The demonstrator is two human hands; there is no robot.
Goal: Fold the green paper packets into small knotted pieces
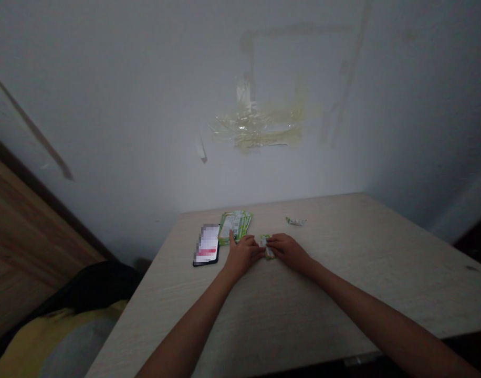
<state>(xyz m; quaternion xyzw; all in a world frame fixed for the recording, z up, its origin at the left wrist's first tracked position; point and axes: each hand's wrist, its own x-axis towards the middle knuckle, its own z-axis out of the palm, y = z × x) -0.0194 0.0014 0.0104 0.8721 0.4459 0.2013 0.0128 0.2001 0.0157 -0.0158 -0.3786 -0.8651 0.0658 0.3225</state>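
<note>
A small green-and-white printed packet (pixel 268 251) lies on the tabletop between my two hands, partly covered by fingers. My left hand (pixel 243 256) reaches its fingertips to the packet's left side, with the thumb raised apart. My right hand (pixel 288 250) has its fingers closed over the right side. Just beyond my left hand is a loose stack of flat green-and-white packets (pixel 233 224). To the left of the stack, a phone (pixel 207 248) with a lit, partly blurred screen rests flat.
A crumpled or folded piece of wrapper (pixel 296 221) lies farther back on the pale wooden table (pixel 366 247). The table meets a grey wall (pixel 146 105) with old tape (pixel 260 123) on it. Dark and yellow fabric (pixel 67 336) is at the lower left.
</note>
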